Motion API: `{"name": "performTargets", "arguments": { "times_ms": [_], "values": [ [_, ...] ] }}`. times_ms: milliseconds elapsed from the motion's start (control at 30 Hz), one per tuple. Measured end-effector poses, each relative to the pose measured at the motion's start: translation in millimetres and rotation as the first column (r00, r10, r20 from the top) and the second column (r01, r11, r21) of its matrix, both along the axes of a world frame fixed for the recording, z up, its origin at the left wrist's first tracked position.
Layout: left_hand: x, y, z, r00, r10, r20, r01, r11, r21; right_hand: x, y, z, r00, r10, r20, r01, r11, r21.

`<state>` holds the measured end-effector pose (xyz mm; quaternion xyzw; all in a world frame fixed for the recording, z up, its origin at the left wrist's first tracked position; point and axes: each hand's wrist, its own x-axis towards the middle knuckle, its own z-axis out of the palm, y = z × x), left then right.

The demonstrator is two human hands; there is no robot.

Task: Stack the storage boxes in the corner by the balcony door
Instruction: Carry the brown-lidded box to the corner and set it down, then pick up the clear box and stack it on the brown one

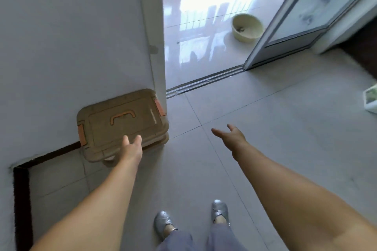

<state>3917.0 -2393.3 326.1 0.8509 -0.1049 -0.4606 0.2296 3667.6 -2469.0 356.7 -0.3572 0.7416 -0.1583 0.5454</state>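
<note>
A tan storage box with an orange lid handle and orange side clasps stands on the floor against the white wall, beside the balcony door opening. Another box of the same colour shows under it, only its edge visible at the lower right. My left hand reaches to the front edge of the top lid, fingers spread, touching or just above it. Over the bare floor to the right of the boxes, my right hand is stretched out, fingers apart and holding nothing.
The sliding glass door stands open with its floor track across the threshold. A pale round basin sits on the balcony floor. A white box lies at the right edge. A dark baseboard runs along the left wall.
</note>
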Motion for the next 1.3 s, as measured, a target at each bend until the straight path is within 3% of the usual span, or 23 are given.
{"name": "performTargets", "arguments": {
  "times_ms": [233, 433, 633, 867, 1167, 1300],
  "values": [
    [-92.5, -51.9, 70.3, 0.982, -0.189, 0.010, 0.188, 0.971, -0.145, -128.0, 18.4, 61.2, 0.978, -0.209, -0.006, 0.208, 0.975, -0.078],
    [-247.6, -91.9, 136.6, 0.905, -0.410, 0.113, 0.425, 0.869, -0.253, -294.3, 42.2, 102.8, 0.912, -0.409, -0.009, 0.404, 0.904, -0.138],
    [-419.8, -106.1, 156.4, 0.819, -0.554, 0.149, 0.572, 0.768, -0.287, -460.0, 75.0, 123.3, 0.851, -0.523, -0.042, 0.508, 0.842, -0.184],
    [-635.6, -120.3, 158.3, 0.602, -0.792, 0.106, 0.772, 0.543, -0.330, -632.1, 117.3, 126.0, 0.698, -0.714, -0.046, 0.692, 0.691, -0.209],
    [-852.7, -157.1, 134.2, 0.288, -0.946, 0.149, 0.936, 0.245, -0.254, -774.2, 155.2, 107.0, 0.422, -0.907, 0.015, 0.897, 0.415, -0.150],
    [-1001.9, -180.0, 138.0, 0.002, -0.981, 0.194, 0.974, -0.042, -0.224, -866.9, 176.4, 119.7, 0.187, -0.982, -0.007, 0.965, 0.185, -0.186]
  ]
}}
